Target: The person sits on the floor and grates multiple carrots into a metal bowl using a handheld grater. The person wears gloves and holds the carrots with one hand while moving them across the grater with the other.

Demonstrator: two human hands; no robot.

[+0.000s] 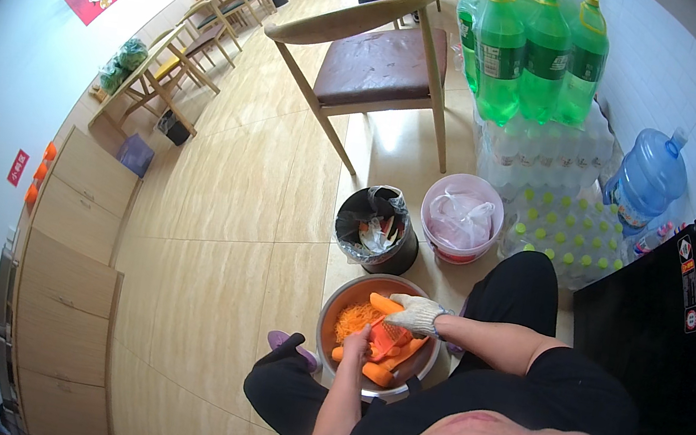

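Between my knees stands a wide metal basin (336,299) with carrots in it. My left hand (357,345) is closed on an orange grater (388,339), which slants over the basin. My right hand (416,315) wears a whitish knitted glove and is closed on a peeled carrot (384,303), just above the grater; the glove hides part of the carrot. A heap of carrot shreds (354,318) lies at the basin's left side. More whole carrots (379,373) rest under and beside the grater, toward me.
Beyond the basin stand a lined black bin (373,255) with scraps and a pink bucket (456,250) holding a plastic bag. Packs of bottles (538,147) are stacked behind, beside a blue water jug (647,179). A wooden chair (379,69) stands farther off; cabinets (71,293) line the left.
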